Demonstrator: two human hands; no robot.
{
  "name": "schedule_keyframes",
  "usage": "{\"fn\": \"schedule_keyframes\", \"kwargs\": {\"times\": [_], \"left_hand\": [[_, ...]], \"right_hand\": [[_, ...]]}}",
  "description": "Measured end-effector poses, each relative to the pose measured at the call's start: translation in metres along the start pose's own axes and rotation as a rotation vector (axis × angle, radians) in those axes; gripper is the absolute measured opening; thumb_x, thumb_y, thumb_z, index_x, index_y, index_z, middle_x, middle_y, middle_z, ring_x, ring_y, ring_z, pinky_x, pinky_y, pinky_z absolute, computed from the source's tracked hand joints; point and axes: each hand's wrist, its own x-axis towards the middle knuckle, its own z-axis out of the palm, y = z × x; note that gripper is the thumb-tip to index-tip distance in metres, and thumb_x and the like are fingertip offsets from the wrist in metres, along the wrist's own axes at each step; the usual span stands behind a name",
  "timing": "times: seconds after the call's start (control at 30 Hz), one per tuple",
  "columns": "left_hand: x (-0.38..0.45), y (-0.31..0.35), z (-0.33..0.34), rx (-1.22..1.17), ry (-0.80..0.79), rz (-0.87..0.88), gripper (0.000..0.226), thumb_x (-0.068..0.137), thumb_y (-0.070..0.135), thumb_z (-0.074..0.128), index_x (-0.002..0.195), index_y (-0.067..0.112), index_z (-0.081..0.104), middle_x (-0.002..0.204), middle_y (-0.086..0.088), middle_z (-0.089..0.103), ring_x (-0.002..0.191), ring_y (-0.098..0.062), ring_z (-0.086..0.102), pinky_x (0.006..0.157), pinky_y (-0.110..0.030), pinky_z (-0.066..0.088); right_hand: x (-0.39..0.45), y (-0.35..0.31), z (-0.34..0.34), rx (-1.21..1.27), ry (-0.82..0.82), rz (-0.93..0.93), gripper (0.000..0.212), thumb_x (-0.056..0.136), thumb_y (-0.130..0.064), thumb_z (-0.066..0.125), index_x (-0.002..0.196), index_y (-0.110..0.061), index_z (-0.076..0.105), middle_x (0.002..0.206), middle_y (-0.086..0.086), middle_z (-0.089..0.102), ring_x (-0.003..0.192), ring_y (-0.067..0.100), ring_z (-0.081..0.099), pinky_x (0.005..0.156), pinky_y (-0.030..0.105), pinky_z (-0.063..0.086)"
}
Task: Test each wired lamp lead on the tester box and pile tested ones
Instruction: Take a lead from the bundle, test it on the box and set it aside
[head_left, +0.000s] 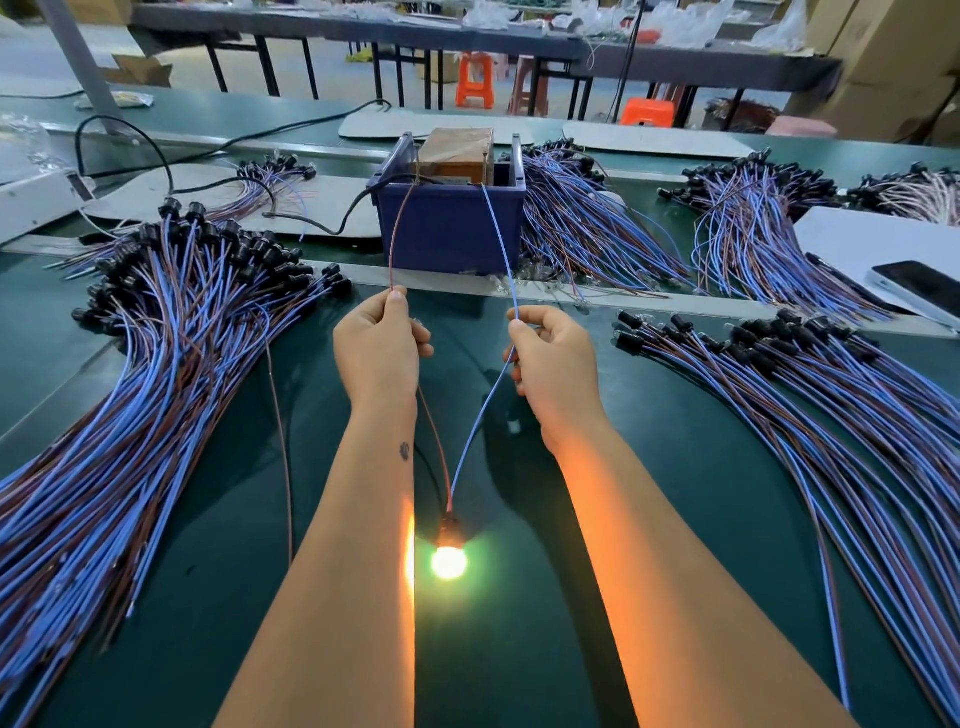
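While lit, bulb (449, 563) below fingers (397, 300).

- Left forearm (332, 571) is bare from elbow to wrist, with no sleeve showing.
- A small dark tattoo (405, 450) sits on its inner side, near the wrist, toward 12 o'clock along the arm.
- Right forearm (670, 577) is bare too.
- Left hand (379, 348) and right hand (558, 358) wear neither gloves nor rings.

Dark green worktable (519, 649) in a workshop, long grey tables (363, 28) on black legs beyond its far edge, orange plastic stools (475, 78), pale floor (322, 67), what look like cardboard cartons (893, 62) at far right
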Motion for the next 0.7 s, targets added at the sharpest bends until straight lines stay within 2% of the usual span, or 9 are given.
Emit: {"fn": "schedule_keyframes", "kwargs": {"times": [0.33,0.5,0.57,0.7], "left_hand": [[0.0013,-0.0022,0.0002,-0.007,-0.007,0.001,0.026,0.100,0.022,0.050,0.083,0.032,0.067,0.047,0.009,0.057,0.042,-0.007,0.051,0.056,-0.025,0.043],[0.0022,-0.0032,-0.0005,0.004,-0.013,0.002,0.023,0.100,0.022,0.050,0.088,0.031,0.068,0.048,0.009,0.057,0.043,-0.008,0.052,0.055,-0.024,0.042],[0.0025,-0.0022,-0.0015,0.041,-0.066,0.006,0.022,0.100,0.023,0.049,0.094,0.029,0.069,0.050,0.009,0.059,0.044,-0.008,0.053,0.052,-0.021,0.041],[-0.0032,0.0025,-0.0005,0.061,-0.319,0.014,0.022,0.099,0.024,0.053,0.100,0.026,0.075,0.059,0.013,0.061,0.055,-0.003,0.057,0.052,-0.016,0.043]], "right_hand": [[-0.0010,-0.0008,-0.0004,0.005,0.006,-0.007,0.017,0.096,-0.014,0.050,0.093,-0.026,0.061,0.068,-0.005,0.058,0.059,0.008,0.052,0.060,0.028,0.042],[-0.0007,0.0003,-0.0003,0.012,0.011,-0.002,0.016,0.096,-0.015,0.050,0.093,-0.026,0.061,0.067,-0.005,0.058,0.060,0.009,0.052,0.062,0.030,0.042],[-0.0005,0.0009,-0.0002,0.020,0.010,-0.015,0.017,0.095,-0.015,0.051,0.094,-0.027,0.063,0.065,-0.007,0.058,0.058,0.006,0.052,0.059,0.027,0.042],[-0.0022,-0.0015,0.0023,0.087,-0.062,-0.078,0.021,0.094,-0.013,0.056,0.094,-0.031,0.068,0.061,-0.004,0.055,0.056,0.006,0.050,0.058,0.025,0.043]]}}
